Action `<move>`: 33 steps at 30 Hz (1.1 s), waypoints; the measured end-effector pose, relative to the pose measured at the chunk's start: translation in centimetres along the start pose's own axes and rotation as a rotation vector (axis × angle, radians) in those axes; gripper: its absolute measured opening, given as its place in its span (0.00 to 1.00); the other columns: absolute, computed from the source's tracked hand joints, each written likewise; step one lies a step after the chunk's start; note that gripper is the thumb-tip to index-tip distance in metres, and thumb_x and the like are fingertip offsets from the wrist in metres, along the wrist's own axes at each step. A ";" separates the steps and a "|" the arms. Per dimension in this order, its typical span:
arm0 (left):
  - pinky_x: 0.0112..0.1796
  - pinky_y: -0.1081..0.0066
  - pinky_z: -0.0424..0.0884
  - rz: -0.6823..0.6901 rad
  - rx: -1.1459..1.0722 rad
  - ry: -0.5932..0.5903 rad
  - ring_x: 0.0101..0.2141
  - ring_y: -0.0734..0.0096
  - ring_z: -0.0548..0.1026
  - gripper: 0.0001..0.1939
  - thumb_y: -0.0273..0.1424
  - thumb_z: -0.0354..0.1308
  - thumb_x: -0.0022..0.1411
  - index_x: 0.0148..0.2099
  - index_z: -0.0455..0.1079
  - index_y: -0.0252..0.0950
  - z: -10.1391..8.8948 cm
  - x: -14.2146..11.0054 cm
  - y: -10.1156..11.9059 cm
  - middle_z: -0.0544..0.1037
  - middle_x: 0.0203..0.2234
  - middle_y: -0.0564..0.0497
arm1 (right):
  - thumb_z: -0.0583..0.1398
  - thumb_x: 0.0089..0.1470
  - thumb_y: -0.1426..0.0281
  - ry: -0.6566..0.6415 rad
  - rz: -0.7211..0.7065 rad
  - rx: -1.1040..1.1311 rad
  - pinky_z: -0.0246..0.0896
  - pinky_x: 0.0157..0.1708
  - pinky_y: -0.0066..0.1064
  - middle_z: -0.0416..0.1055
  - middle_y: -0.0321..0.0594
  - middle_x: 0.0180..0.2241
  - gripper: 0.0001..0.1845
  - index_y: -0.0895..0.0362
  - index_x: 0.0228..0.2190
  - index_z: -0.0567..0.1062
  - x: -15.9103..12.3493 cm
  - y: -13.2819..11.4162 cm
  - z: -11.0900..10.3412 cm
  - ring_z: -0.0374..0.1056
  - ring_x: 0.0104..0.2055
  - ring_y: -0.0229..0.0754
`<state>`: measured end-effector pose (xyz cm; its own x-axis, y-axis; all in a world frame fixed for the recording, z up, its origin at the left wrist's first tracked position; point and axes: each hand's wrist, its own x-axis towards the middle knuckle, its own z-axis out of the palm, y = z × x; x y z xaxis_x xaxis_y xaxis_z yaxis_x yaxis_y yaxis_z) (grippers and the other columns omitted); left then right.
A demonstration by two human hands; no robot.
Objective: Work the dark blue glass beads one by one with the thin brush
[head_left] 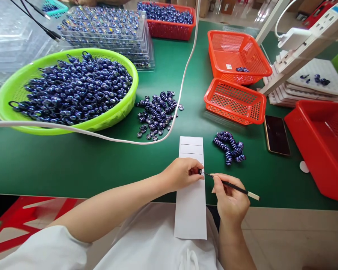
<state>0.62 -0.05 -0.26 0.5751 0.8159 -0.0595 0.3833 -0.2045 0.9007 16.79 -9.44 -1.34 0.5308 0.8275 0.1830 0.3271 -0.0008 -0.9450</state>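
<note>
Both forearms reach in from the near edge of the green tabletop (73,165), meeting over a long white paper strip (190,210) that hangs off the edge toward the person's lap. The left hand (183,173), its arm bare below a white sleeve and angled in from the lower left, is curled closed, pinching a tiny dark bead-like piece (199,171) between thumb and fingertips. The right hand (231,200), wrist bent upward, grips a thin black stick with a pale end (233,186) like a pen, its tip touching the small piece in the left hand. Just beyond the right hand lies a coiled string of dark blue beads (230,147); farther out, beyond the left hand, a loose heap of blue beads (157,114) sits beside a lime-green plastic basket (5,93) heaped with the same. Past the right hand stand orange mesh baskets (235,101), with a dark smartphone (276,135) to their right.
</note>
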 end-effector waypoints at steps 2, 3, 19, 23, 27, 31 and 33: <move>0.29 0.79 0.69 -0.004 -0.012 0.002 0.24 0.79 0.73 0.10 0.26 0.68 0.54 0.41 0.76 0.34 0.0 0.0 0.0 0.79 0.26 0.55 | 0.67 0.54 0.67 0.009 -0.018 0.011 0.70 0.24 0.28 0.78 0.40 0.33 0.05 0.56 0.33 0.79 -0.1 0.1 0.0 0.73 0.28 0.39; 0.29 0.79 0.69 -0.009 -0.022 0.001 0.24 0.79 0.73 0.10 0.26 0.68 0.54 0.41 0.76 0.34 0.1 0.0 0.0 0.79 0.26 0.55 | 0.67 0.53 0.68 0.016 -0.027 0.020 0.70 0.24 0.28 0.78 0.40 0.34 0.05 0.56 0.33 0.79 -0.1 0.1 0.0 0.73 0.28 0.39; 0.29 0.79 0.69 -0.035 -0.048 -0.004 0.23 0.79 0.72 0.11 0.27 0.69 0.54 0.41 0.76 0.34 0.2 0.1 0.0 0.78 0.25 0.56 | 0.67 0.53 0.74 0.026 -0.113 0.105 0.70 0.22 0.28 0.78 0.42 0.35 0.05 0.56 0.34 0.78 -0.4 0.4 0.1 0.75 0.30 0.41; 0.29 0.78 0.69 -0.041 -0.041 -0.011 0.23 0.79 0.73 0.10 0.27 0.68 0.54 0.41 0.76 0.34 0.1 0.1 0.1 0.79 0.25 0.56 | 0.67 0.53 0.73 0.010 -0.135 0.091 0.70 0.22 0.28 0.78 0.41 0.35 0.04 0.56 0.34 0.78 -0.4 0.4 0.0 0.75 0.30 0.41; 0.29 0.78 0.69 -0.042 -0.034 -0.009 0.25 0.78 0.74 0.10 0.27 0.68 0.54 0.40 0.76 0.35 0.1 0.0 0.3 0.79 0.25 0.56 | 0.67 0.54 0.73 0.004 -0.137 0.053 0.70 0.22 0.27 0.79 0.41 0.35 0.03 0.56 0.33 0.78 -0.4 0.4 0.0 0.75 0.30 0.41; 0.30 0.78 0.69 -0.032 -0.024 -0.005 0.26 0.76 0.75 0.10 0.26 0.68 0.54 0.40 0.76 0.34 0.1 0.0 0.3 0.80 0.26 0.54 | 0.66 0.54 0.72 0.006 -0.147 0.034 0.71 0.22 0.28 0.79 0.41 0.35 0.03 0.56 0.33 0.78 -0.4 0.4 0.0 0.75 0.29 0.41; 0.30 0.78 0.69 -0.026 -0.029 -0.007 0.26 0.76 0.75 0.10 0.27 0.68 0.54 0.40 0.76 0.34 0.1 -0.1 0.2 0.80 0.26 0.54 | 0.66 0.55 0.72 0.001 -0.153 0.033 0.71 0.22 0.28 0.79 0.41 0.35 0.03 0.56 0.34 0.78 -0.5 0.5 0.0 0.75 0.29 0.40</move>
<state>0.77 -0.23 -0.10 0.5700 0.8171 -0.0863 0.3772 -0.1669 0.9110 16.65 -9.82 -1.87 0.4777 0.8158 0.3261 0.3787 0.1437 -0.9143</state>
